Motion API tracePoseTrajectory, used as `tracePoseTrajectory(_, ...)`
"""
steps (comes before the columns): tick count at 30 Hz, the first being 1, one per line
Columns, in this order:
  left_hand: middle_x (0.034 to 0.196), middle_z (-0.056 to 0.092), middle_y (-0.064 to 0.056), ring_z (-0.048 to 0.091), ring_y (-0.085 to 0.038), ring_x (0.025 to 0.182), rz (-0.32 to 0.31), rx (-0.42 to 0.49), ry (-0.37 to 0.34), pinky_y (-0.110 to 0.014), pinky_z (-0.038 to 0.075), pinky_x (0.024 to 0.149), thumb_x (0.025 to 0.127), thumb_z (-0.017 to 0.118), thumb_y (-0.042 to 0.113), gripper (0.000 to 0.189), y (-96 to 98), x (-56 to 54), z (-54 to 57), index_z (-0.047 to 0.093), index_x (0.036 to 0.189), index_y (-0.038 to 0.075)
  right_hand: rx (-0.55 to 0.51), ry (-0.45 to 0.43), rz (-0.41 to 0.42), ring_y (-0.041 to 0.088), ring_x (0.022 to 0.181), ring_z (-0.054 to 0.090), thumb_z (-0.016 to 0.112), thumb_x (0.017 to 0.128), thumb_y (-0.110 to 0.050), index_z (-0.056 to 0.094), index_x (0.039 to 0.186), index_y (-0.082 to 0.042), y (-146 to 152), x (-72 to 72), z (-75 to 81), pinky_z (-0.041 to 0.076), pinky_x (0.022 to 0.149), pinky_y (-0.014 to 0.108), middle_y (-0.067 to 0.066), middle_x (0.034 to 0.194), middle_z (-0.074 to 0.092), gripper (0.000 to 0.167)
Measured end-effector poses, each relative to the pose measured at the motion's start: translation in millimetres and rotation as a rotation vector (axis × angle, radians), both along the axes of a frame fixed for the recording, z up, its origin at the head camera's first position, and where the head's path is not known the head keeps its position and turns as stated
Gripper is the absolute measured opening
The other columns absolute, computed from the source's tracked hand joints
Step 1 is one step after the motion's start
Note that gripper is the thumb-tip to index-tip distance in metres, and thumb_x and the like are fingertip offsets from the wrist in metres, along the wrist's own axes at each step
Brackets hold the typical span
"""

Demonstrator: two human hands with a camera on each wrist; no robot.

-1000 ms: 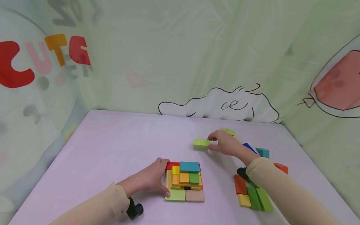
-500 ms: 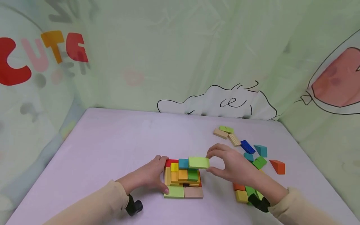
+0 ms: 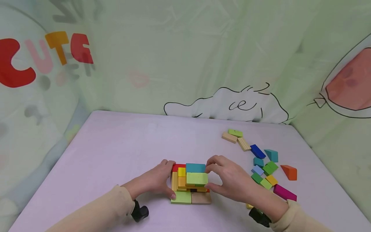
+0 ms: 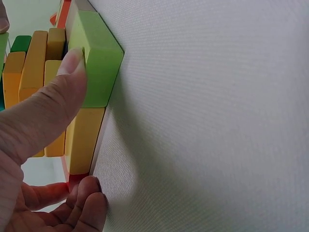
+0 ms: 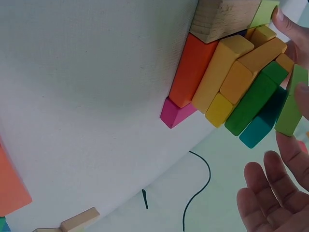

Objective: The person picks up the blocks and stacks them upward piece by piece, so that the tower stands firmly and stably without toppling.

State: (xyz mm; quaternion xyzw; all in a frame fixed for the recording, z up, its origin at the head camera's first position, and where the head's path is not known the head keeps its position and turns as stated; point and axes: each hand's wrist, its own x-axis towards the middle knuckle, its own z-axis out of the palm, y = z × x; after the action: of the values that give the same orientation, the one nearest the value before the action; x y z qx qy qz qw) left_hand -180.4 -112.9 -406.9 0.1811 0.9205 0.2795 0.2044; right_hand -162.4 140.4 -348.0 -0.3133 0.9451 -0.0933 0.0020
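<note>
My right hand (image 3: 229, 177) pinches a light green block (image 3: 197, 178) by its right end. The block lies at the top of a layered stack, in front of a teal block (image 3: 195, 168); in the right wrist view, it is against the teal block (image 5: 264, 118), and I cannot tell whether they touch. My left hand (image 3: 156, 180) grips the stack's left side. Its thumb presses a lower light green block (image 4: 101, 58), and its fingers reach the red block (image 4: 77, 181) at the back. Beside the lower green block lies a pale wood block (image 3: 201, 198). The stack's inside is mostly hidden.
Loose blocks lie scattered right of the stack: a blue block (image 3: 258, 151), an orange wedge (image 3: 290, 172), a magenta block (image 3: 285, 192) and several smaller ones. Farther back are a pale wood block (image 3: 229, 137) and a green block (image 3: 235, 132). Printed cloth surrounds the table (image 3: 130, 138).
My right hand has brought the light green block from behind the stack, forward and left, down to its top. The left hand has stayed at the stack's left side.
</note>
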Motion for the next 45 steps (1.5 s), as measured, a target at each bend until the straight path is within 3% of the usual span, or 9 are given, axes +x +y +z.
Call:
tracePoseTrajectory(16,0.136,0.051,-0.020,0.054,-0.028,0.122,0.003,-0.015,0.003,-0.049,0.050,0.111,0.066,0.097,0.031,0.107,1.0,1.3,4.3,0.039,0.149,-0.004,-0.036,-0.011,0.000,0.019,0.109,0.064,0.088,0.080,-0.032,0.069,0.105,-0.022,1,-2.9,0.1,0.062,0.089,0.037,-0.001,0.119,0.064,0.032)
tracePoseTrajectory(20,0.136,0.051,-0.020,0.054,-0.028,0.122,0.006,-0.017,0.000,-0.049,0.050,0.110,0.066,0.097,0.031,0.107,0.9,1.0,4.8,0.039,0.150,-0.003,-0.042,-0.016,0.024,0.022,0.117,0.062,0.086,0.082,-0.039,0.067,0.123,-0.018,-2,-7.5,1.0,0.060,0.095,0.042,0.003,0.129,0.063,0.050)
tracePoseTrajectory(23,0.137,0.051,-0.020,0.054,-0.029,0.122,0.008,-0.016,-0.003,-0.049,0.051,0.110,0.066,0.097,0.031,0.107,0.8,0.7,4.9,0.039,0.150,-0.003,-0.022,-0.080,0.052,0.029,0.126,0.059,0.082,0.083,-0.048,0.060,0.138,-0.012,-7,-13.8,-0.5,0.056,0.101,0.049,0.009,0.140,0.058,0.069)
tracePoseTrajectory(26,0.136,0.051,-0.020,0.055,-0.029,0.121,0.006,-0.014,-0.005,-0.049,0.051,0.109,0.067,0.096,0.031,0.107,0.7,0.6,4.2,0.039,0.150,-0.003,-0.013,-0.156,0.068,0.033,0.130,0.056,0.079,0.084,-0.052,0.057,0.142,-0.008,-10,-19.7,-4.1,0.053,0.104,0.054,0.013,0.146,0.053,0.076)
tracePoseTrajectory(32,0.137,0.051,-0.020,0.055,-0.028,0.122,0.008,-0.021,-0.013,-0.048,0.051,0.110,0.067,0.096,0.032,0.107,1.2,-0.2,2.8,0.038,0.150,-0.002,-0.020,-0.207,0.057,0.033,0.130,0.055,0.079,0.086,-0.051,0.061,0.138,-0.009,-13,-24.2,-6.4,0.052,0.106,0.054,0.012,0.146,0.052,0.070)
tracePoseTrajectory(45,0.137,0.051,-0.020,0.055,-0.028,0.122,0.016,-0.022,-0.021,-0.049,0.050,0.110,0.066,0.097,0.031,0.107,1.5,0.1,4.4,0.038,0.150,-0.002,-0.011,-0.213,0.066,0.033,0.131,0.055,0.081,0.086,-0.045,0.062,0.136,-0.009,-15,-26.3,-5.3,0.051,0.107,0.054,0.012,0.144,0.054,0.065)
